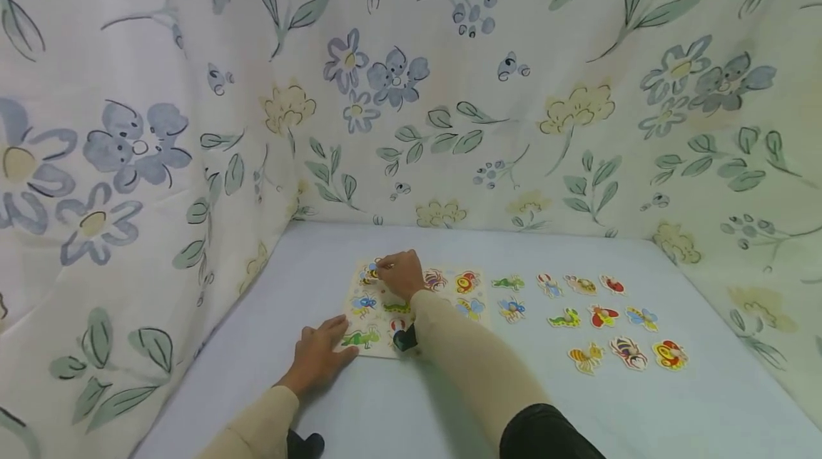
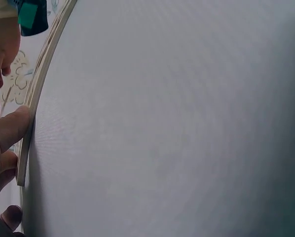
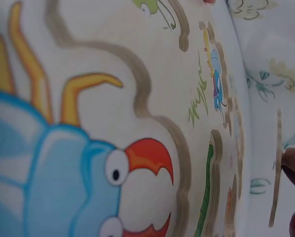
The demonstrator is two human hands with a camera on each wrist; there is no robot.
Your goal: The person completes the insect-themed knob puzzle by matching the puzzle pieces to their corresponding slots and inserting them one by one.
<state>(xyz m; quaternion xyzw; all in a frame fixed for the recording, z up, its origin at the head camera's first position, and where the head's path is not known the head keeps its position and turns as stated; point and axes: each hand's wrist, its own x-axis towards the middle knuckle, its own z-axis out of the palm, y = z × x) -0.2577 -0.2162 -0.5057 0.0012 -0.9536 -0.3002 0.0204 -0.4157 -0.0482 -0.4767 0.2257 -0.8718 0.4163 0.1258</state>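
Observation:
A wooden puzzle board (image 1: 380, 350) with pictures of insects lies flat on the table. At its front left corner my left hand (image 1: 319, 355) holds it; in the left wrist view the thumb (image 2: 12, 126) touches the board's edge (image 2: 44, 69) and the other fingers are around the corner. My right hand (image 1: 401, 275) is above the back left part of the board. It pinches a thin wooden puzzle piece (image 3: 277, 173), which shows edge-on in the right wrist view, so its picture is hidden. Beside those fingertips is a bee picture (image 1: 369, 274). A blue beetle (image 3: 63, 168) looms large in the right wrist view.
Several loose insect pieces lie right of the board, among them a ladybird (image 1: 612, 285), a green grasshopper (image 1: 509, 283), a spider (image 1: 628, 353) and a striped bee (image 1: 585, 357). Floral cloth (image 1: 398, 159) hangs behind and beside the white table (image 1: 308, 259).

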